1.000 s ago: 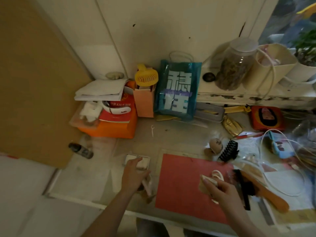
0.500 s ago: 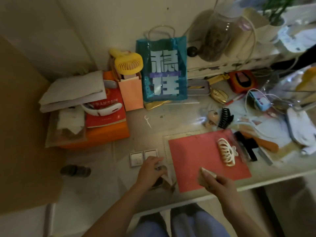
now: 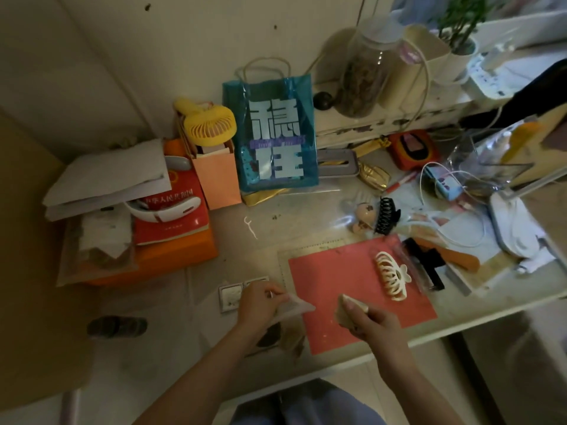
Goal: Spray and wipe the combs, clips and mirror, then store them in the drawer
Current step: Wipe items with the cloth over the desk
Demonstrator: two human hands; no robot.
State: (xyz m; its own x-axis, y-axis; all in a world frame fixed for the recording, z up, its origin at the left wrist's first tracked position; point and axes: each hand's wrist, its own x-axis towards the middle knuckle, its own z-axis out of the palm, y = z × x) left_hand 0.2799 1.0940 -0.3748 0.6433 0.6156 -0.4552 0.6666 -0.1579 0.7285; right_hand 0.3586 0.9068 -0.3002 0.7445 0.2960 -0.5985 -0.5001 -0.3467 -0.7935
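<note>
A cream claw clip is lying on the red mat at two o'clock from the right hand, apart from it. A folded pale cloth is being pinched by the right hand over the mat's near part. A thin translucent piece, too blurred to identify, is being gripped by the left hand at the mat's nine o'clock edge. A black claw clip is resting on the counter at twelve o'clock from the cream one. An orange-handled comb and a black comb are lying at three o'clock, just beside the mat. A blue gift bag is standing at the back by the wall.
</note>
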